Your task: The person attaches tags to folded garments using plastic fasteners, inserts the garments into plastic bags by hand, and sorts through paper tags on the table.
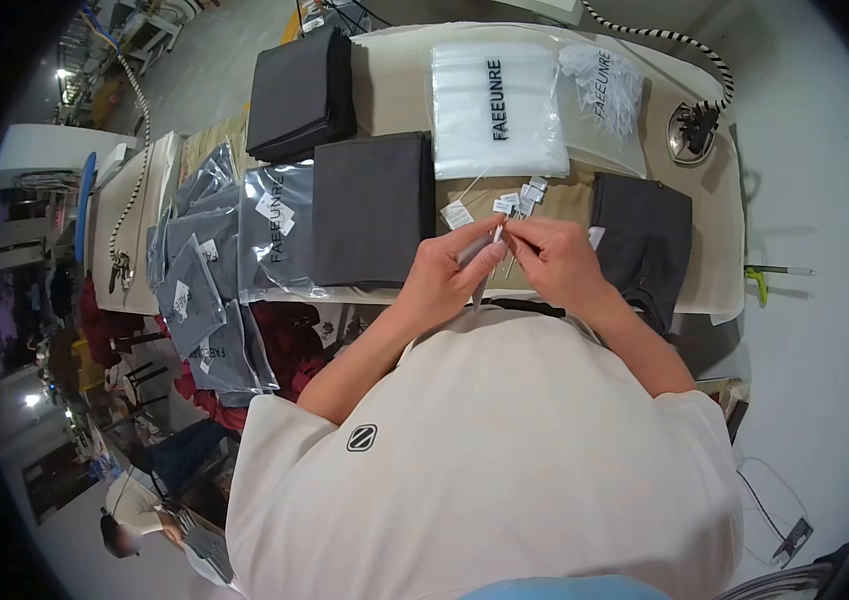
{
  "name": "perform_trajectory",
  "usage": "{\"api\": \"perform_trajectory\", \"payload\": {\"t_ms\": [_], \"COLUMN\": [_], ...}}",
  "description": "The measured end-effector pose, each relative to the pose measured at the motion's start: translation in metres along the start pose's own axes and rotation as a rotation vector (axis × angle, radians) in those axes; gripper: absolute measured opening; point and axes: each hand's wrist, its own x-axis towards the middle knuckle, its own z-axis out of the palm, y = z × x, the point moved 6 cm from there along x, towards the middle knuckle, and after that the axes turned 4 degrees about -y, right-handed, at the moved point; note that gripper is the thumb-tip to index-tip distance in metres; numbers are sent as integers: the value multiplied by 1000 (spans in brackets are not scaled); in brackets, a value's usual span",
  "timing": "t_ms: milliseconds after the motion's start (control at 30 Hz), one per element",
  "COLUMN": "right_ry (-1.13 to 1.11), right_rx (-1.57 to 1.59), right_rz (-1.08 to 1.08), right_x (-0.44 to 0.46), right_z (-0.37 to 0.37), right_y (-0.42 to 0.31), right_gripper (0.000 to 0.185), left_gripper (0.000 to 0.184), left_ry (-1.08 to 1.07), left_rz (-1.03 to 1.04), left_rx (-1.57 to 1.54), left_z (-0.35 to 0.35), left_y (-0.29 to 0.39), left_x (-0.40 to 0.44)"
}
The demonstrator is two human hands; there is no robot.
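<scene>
In the head view, my left hand (pixel 446 275) and my right hand (pixel 554 262) meet at the table's near edge, fingertips pinched together. A small white tag (pixel 498 232) shows between them, and a narrow greyish piece hangs below my left fingers; its kind is unclear. What my right fingertips pinch is hidden. Just beyond the hands lie several small white tags with strings (pixel 517 201) and a larger white label (pixel 457 214). A folded dark grey garment (pixel 644 225) lies right of my right hand. Left of my left hand is a stack of folded dark grey cloth (pixel 372 210).
Another dark stack (pixel 299 95) stands farther back. Printed clear bags (pixel 464 110) and a bag of white strings (pixel 599 85) lie at the far side, near a steam iron (pixel 692 133). Bagged garments (pixel 209 290) overhang the left edge. A person (pixel 144 505) is at lower left.
</scene>
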Motion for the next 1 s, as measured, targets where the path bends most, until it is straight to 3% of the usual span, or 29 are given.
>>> {"api": "perform_trajectory", "payload": {"t_ms": [67,167,200,333,500,567,633,733,900,967,1000], "right_ry": [118,178,213,213,141,276,323,-9,220,-64,-206], "right_rx": [347,471,530,302,345,1115,1495,634,473,621,694], "right_rz": [138,243,300,157,264,515,645,479,327,498,585], "right_x": [-5,-9,-12,-12,-19,-21,-23,-28,-15,-5,-9], "right_z": [8,13,13,7,14,23,37,53,74,93,103], "right_y": [13,18,22,18,15,19,26,57,101,136,145], "right_gripper": [14,19,21,21,20,17,16,18,19,27,32], "left_gripper": [46,50,50,56,57,54,51,45,38,36,35], "left_ry": [38,195,199,291,133,83,36,-90,-137,-145,-29], "left_rz": [2,327,325,446,468,462,455,434,297,224,202], "left_rx": [135,332,329,421,428,462,563,760,973,1092,1050], "left_z": [2,8,8,6,15,18,21,27,15,7,-2], "left_y": [5,27,24,21,22,24,18,3,-78,-120,-132], "left_x": [-4,-11,-11,-14,-16,-18,-19,-23,-2,10,14]}}
